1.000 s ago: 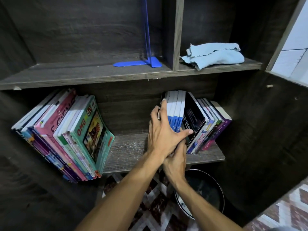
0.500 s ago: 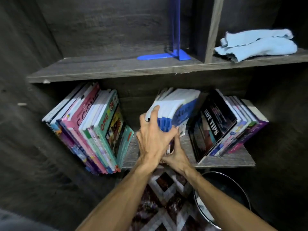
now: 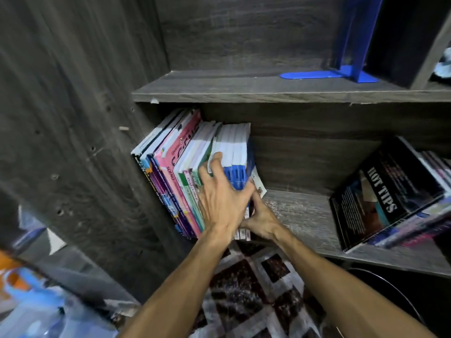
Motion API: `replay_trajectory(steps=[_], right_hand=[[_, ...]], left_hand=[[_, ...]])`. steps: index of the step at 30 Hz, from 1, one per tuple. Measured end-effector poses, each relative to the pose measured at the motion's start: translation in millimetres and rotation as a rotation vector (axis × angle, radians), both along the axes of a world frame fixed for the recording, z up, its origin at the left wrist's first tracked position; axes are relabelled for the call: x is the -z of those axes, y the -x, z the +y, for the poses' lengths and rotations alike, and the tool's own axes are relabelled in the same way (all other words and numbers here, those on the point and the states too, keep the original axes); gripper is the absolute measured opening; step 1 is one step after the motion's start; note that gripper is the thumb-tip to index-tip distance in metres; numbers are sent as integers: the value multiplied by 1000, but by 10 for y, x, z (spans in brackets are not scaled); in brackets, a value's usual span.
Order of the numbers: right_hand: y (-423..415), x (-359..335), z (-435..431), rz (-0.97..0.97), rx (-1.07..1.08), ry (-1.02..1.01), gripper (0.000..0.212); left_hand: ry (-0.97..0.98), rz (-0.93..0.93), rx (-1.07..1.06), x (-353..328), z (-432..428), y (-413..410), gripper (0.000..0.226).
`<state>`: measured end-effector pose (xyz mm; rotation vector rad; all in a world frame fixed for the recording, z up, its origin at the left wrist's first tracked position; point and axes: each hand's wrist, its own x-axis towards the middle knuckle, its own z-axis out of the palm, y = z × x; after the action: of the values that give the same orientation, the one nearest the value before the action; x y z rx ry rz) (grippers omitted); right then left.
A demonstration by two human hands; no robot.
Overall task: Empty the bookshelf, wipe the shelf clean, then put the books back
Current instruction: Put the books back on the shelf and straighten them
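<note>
A bundle of blue-and-white books [image 3: 236, 157] stands on the lower shelf [image 3: 300, 215], pressed against the leaning row of colourful books [image 3: 175, 167] at the shelf's left end. My left hand [image 3: 222, 198] wraps over the bundle's spines from the left. My right hand [image 3: 261, 218] grips the bundle low down at its right side. A second group of books [image 3: 388, 191] with a black "HOT TIPS" cover leans at the right end of the shelf.
A blue metal bookend [image 3: 346, 69] stands on the upper shelf [image 3: 244, 89]. A bit of the light blue cloth [image 3: 445, 64] shows at the far right edge. A dark round basin [image 3: 390, 303] sits under the shelf on patterned floor tiles.
Both hands have carried the blue-and-white bundle leftward from the right group to the left row of books. The camera has swung left with them.
</note>
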<state>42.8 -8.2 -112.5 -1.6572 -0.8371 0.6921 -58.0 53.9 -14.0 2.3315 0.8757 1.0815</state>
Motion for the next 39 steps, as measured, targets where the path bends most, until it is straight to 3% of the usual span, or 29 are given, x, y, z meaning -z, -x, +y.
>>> replay_trajectory(steps=[4,7,12,14,16,17,19,21,28,32,35,39], right_hand=[[-95,94,-21,192,-15,-68,108],[-153,177,-52,399,-30,-114,105],[-281,213,-84,418,-112,-79,115],[-358,214,-54,506,-33,-119,95],[-364,185,79,577,52,-163,46],[-347,169,141,581,80,-179,36],[-357,198,270,574,144,-205,86],[-381,200,317,593,124,-240,109],[-553,185,361,636,76,-341,107],[-583,218,361,658,70,-410,82],[-560,216,439,664,100,-424,93],[-565,255,457,634,163,-389,96]], left_hand=[[-207,-80,-14,365,-99,116,75],[-503,53,-89,639,-34,163,70],[-676,218,-42,840,406,94,85],[-696,211,-56,870,494,61,88],[-684,177,-52,959,481,57,87],[-683,160,-48,1056,446,75,86],[-704,143,-36,1321,399,161,88],[-712,161,7,1549,407,223,92],[-757,186,-57,1675,633,-28,108],[-760,171,-50,1679,608,-6,109],[-770,141,-27,1695,583,39,101],[-844,195,-88,1726,684,-16,114]])
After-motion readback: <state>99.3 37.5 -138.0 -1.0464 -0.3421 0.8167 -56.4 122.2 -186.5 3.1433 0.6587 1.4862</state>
